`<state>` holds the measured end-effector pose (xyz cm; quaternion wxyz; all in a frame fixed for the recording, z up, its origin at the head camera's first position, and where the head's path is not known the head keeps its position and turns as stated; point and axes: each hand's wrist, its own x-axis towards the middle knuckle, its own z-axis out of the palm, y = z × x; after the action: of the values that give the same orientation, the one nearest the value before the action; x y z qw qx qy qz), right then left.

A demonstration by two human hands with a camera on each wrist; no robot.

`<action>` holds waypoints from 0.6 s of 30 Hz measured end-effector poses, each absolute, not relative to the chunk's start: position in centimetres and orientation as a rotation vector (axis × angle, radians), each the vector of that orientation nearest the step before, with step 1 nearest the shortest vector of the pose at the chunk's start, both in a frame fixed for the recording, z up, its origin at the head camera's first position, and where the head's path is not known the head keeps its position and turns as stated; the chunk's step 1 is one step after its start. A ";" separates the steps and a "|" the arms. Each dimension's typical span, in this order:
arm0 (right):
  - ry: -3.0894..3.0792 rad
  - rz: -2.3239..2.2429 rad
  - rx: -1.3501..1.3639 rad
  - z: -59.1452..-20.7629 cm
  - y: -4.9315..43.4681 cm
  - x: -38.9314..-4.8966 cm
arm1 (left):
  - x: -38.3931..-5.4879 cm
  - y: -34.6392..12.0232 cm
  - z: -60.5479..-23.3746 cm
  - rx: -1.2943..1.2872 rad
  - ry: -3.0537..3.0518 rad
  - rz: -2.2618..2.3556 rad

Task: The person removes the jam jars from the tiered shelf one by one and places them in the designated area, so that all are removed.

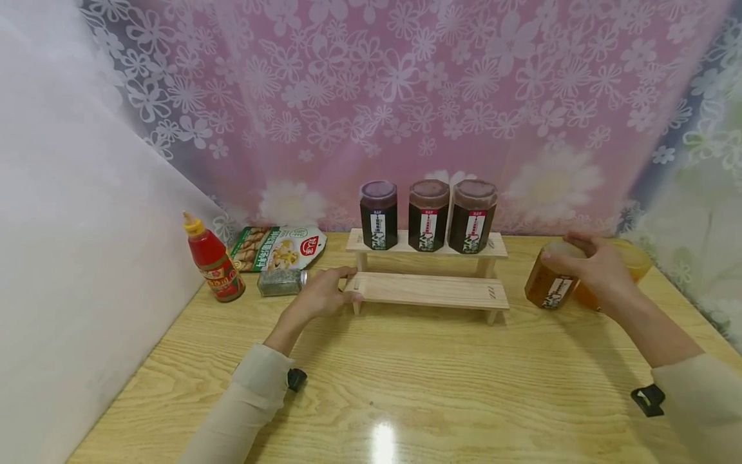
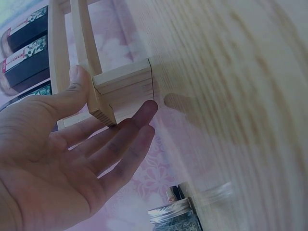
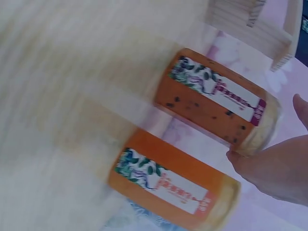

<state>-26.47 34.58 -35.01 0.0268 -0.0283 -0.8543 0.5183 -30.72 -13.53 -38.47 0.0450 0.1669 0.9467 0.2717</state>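
Observation:
A two-tier wooden rack (image 1: 429,288) stands mid-table. My left hand (image 1: 326,293) holds the left end of its lower tier, thumb (image 2: 79,79) on one side of the board and fingers (image 2: 126,137) round the other. Three dark jars (image 1: 429,219) with labels stand on the upper tier. To the right, my right hand (image 1: 597,264) grips the top of a brown jar (image 1: 551,283) with dark specks, its thumb (image 3: 245,163) against the lid. An orange jar (image 3: 163,178) is right beside it, partly hidden by the hand in the head view.
Left of the rack are a red squeeze bottle (image 1: 217,267) with a yellow cap, a green food packet (image 1: 278,248) and a glass spice jar (image 1: 281,282) lying on its side. Behind the wooden table (image 1: 371,386) hangs a pink flowered curtain (image 1: 371,96).

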 end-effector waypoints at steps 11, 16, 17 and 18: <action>-2.595 1.565 -0.066 -33.0 33.0 -27.1 | -31.0 -13.8 -38.3 0.538 2.894 0.832; -2.631 1.552 -0.001 -32.0 31.2 -27.8 | -31.1 -13.7 -38.5 0.540 2.888 0.830; -2.639 1.556 0.023 -31.8 30.8 -28.0 | -31.0 -13.7 -38.5 0.537 2.886 0.831; -2.644 1.568 0.051 -31.7 30.3 -28.2 | -31.0 -13.7 -38.5 0.534 2.886 0.831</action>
<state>-28.19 30.33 -31.69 0.0337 0.0166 -0.8596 0.5096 -30.96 -13.75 -38.51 0.0457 0.1750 0.9451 0.2720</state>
